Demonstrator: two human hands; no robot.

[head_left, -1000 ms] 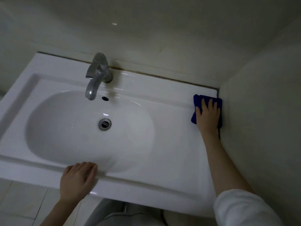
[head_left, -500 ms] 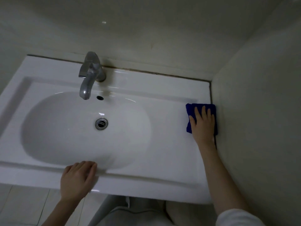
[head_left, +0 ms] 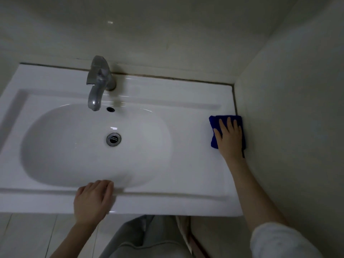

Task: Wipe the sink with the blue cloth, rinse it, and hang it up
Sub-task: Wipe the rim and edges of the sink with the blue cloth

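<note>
Your white sink (head_left: 186,164) fills the view, its right end against the side wall (head_left: 288,127). The grey tap (head_left: 97,84) stands on the back rim, over the bowl. Your left hand (head_left: 93,199) rests on the front rim, fingers loosely bent, holding nothing. Your right hand (head_left: 229,138) lies flat with straight fingers, pressing the blue cloth (head_left: 214,123) onto the sink's right ledge, just beside the wall. The drain (head_left: 113,139) sits mid-bowl.

**One head-worn view, aimed steeply down**

A single wide-angle camera looks forward and down from close above the white sink (head_left: 186,164), which fills most of the frame. The faucet (head_left: 98,84) sits at 11 o'clock, the side wall (head_left: 288,108) at 3 o'clock, and the person's trouser legs (head_left: 149,239) at 6 o'clock.
</note>
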